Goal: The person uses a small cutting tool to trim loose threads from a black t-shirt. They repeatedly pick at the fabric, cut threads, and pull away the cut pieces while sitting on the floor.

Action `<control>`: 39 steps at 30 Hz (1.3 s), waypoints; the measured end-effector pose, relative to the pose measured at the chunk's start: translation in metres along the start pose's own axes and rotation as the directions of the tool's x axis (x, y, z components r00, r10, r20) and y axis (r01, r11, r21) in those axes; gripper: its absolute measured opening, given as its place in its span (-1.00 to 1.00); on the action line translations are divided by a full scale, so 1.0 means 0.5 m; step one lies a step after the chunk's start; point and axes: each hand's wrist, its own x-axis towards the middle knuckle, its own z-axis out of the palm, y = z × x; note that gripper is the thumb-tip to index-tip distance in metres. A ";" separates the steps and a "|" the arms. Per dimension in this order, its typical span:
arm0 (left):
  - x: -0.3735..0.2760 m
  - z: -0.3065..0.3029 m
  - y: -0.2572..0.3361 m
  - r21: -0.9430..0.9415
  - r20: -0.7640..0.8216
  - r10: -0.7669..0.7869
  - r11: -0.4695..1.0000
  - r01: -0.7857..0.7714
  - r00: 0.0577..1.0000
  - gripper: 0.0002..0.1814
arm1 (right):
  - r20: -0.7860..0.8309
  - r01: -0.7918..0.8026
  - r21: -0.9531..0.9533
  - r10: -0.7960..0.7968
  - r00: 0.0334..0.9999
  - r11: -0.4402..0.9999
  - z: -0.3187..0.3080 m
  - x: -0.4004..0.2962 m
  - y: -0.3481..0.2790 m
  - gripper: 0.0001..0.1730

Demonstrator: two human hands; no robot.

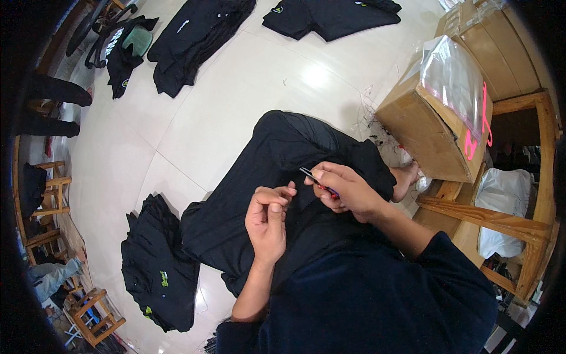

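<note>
My right hand point(342, 188) grips a pair of small thread snips point(311, 175), whose metal blades point up and left. Red shows on the part between my fingers. Left of it, apart from the snips, my left hand point(267, 221) is raised with thumb and fingertips curled together; I see nothing held in it, though a fine thread could be too small to show. Both hands are above my lap, which is covered in black cloth point(247, 177); where trousers end and any garment begins is hard to tell. A folded pile of black shirts point(161, 270) lies on the floor to my left.
Further black shirts point(194, 35) and another black garment point(331, 17) lie on the tiled floor point(212, 128) ahead. At right stands a cardboard box point(420, 128) with clear plastic bags point(455, 79) on top, beside a wooden frame point(486, 219). Thread scraps point(367, 115) litter the floor. Wooden stools point(95, 316) and people's legs point(57, 90) are at left.
</note>
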 end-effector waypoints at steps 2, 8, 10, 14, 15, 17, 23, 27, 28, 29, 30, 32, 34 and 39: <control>0.009 0.012 0.022 0.067 -0.138 -0.113 0.990 0.123 0.984 -0.83 | -0.030 0.407 -0.293 -0.434 0.900 0.865 -0.001 0.006 0.048 -0.63; 0.043 0.030 0.041 -0.026 0.034 -0.448 0.893 0.449 0.894 -0.80 | 0.198 0.583 -0.724 -0.698 0.689 0.370 0.014 0.007 0.012 -0.35; 0.056 0.041 0.036 -0.076 0.066 -0.523 0.846 0.527 0.849 -0.77 | 0.190 0.562 -0.755 -0.707 0.681 0.338 0.004 0.004 0.000 -0.49; 0.090 0.090 0.058 -0.007 0.047 -0.563 0.826 0.564 0.825 -0.56 | 0.159 0.583 -0.724 -0.734 0.660 0.368 -0.033 0.004 -0.002 -0.67; 0.095 0.091 0.055 -0.018 0.086 -0.568 0.821 0.571 0.819 -0.54 | 0.133 0.569 -0.721 -0.726 0.674 0.396 -0.039 0.003 -0.004 -0.72; 0.104 0.097 0.046 -0.039 0.163 -0.573 0.810 0.586 0.803 -0.50 | 0.019 0.535 -0.663 -0.703 0.711 0.524 -0.068 0.002 -0.005 -0.81; 0.130 0.065 0.046 0.384 0.072 -0.332 0.880 0.281 0.941 -0.58 | -0.433 0.288 -0.525 -0.543 0.719 0.801 -0.320 0.047 -0.014 -0.80; 0.176 0.002 0.017 0.876 0.263 -0.071 0.435 -0.207 0.962 -0.47 | -0.413 -0.284 -0.910 -0.615 0.672 0.302 -0.557 0.031 0.071 -0.60; 0.182 -0.016 0.001 0.893 0.334 -0.073 0.342 -0.291 0.940 -0.44 | -0.382 -0.300 -0.924 -0.645 0.662 0.238 -0.593 0.014 0.101 -0.55; 0.184 -0.026 -0.012 0.896 0.400 -0.086 0.244 -0.370 0.912 -0.40 | -0.347 -0.315 -0.933 -0.670 0.656 0.175 -0.607 0.002 0.121 -0.50; 0.180 -0.030 -0.012 0.911 0.359 -0.110 0.256 -0.323 0.927 -0.44 | -0.360 -0.248 -0.933 -0.664 0.655 0.261 -0.572 -0.009 0.097 -0.47; 0.186 -0.046 -0.022 0.902 0.396 -0.103 0.233 -0.365 0.913 -0.51 | -0.411 -0.277 -0.912 -0.696 0.589 0.304 -0.534 -0.025 0.069 -0.54; 0.198 -0.055 -0.034 0.885 0.435 -0.089 0.228 -0.407 0.896 -0.59 | -0.443 -0.273 -0.896 -0.742 0.503 0.349 -0.498 -0.040 0.041 -0.64; 0.194 -0.046 -0.031 0.892 0.292 0.003 0.361 -0.273 0.956 -0.78 | -0.565 -0.116 -0.801 -0.677 0.471 0.588 -0.378 -0.036 -0.004 -0.78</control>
